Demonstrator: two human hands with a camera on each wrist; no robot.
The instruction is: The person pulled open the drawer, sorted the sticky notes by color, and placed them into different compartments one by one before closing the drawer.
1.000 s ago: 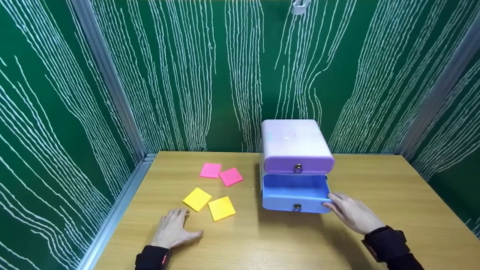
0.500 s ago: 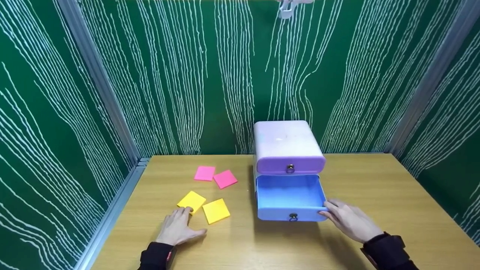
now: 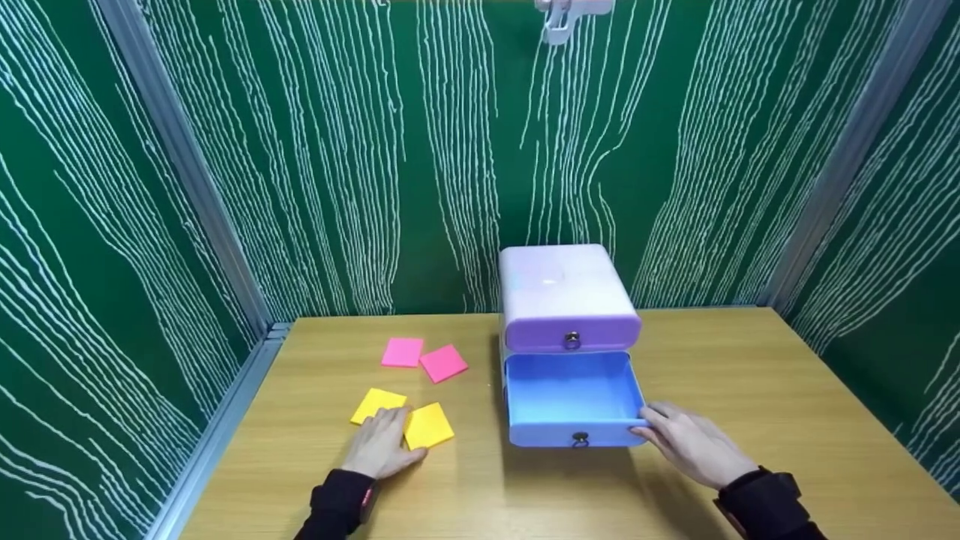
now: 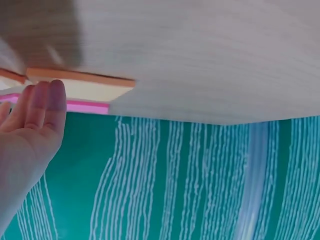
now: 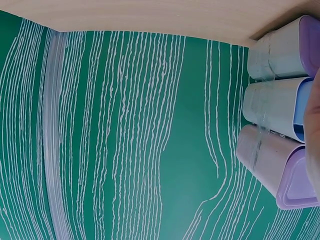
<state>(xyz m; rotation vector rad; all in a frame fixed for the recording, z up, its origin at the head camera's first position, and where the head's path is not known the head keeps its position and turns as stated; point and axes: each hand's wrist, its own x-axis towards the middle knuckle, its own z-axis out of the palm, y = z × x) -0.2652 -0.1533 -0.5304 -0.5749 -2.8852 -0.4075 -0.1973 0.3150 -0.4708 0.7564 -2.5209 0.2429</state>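
My right hand point(image 3: 694, 442) pinches the front right corner of the pulled-out blue drawer point(image 3: 574, 386), whose inside is bare. The drawer belongs to a small drawer unit point(image 3: 566, 281) with a purple top drawer point(image 3: 574, 334). My left hand point(image 3: 381, 442) reaches between two yellow sticky-note pads. Its fingers lie at the left edge of the right yellow pad point(image 3: 429, 426), and its thumb is by that pad's lower corner. Partly behind the fingers is the left yellow pad point(image 3: 376, 403). In the left wrist view the fingers point(image 4: 50, 107) look nearly straight; the thumb is not visible there.
Two pink sticky-note pads point(image 3: 403, 352) lie farther back on the wooden table point(image 3: 720, 367). Green walls with white lines and metal posts enclose the table. The right wrist view shows a lower purple drawer point(image 5: 311, 45) under the blue one.
My left hand has moved right and forward, from beside the left yellow pad to the right one. The blue drawer has come farther out with my right hand on it. The head view has shifted slightly.
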